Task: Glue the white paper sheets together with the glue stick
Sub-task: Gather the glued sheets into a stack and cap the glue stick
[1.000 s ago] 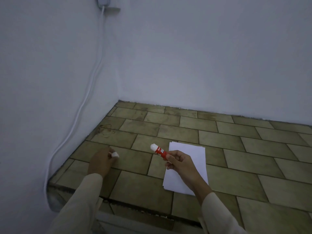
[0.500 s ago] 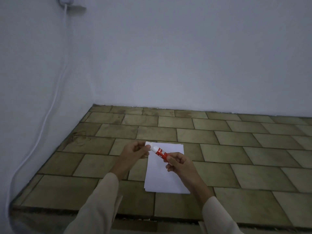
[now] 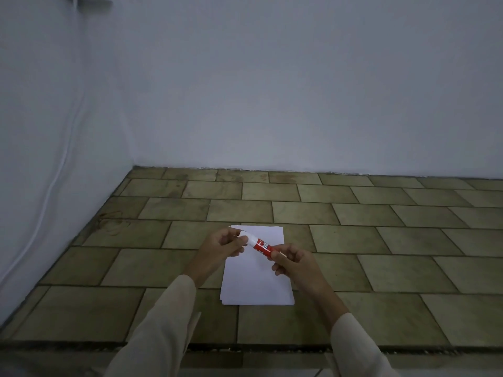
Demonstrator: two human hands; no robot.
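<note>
Both hands (image 3: 219,247) pinch glue stick (image 3: 261,246) above paper sheets (image 3: 255,285).

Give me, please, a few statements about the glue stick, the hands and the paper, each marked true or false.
The paper sheets lie on the tiled surface. True.
The glue stick lies on the tiled surface. False: it is held above the paper sheets.
Both the left hand and the right hand hold the glue stick. True.
The right hand pinches its white end. False: the left hand does; the right hand holds the red end.
</note>
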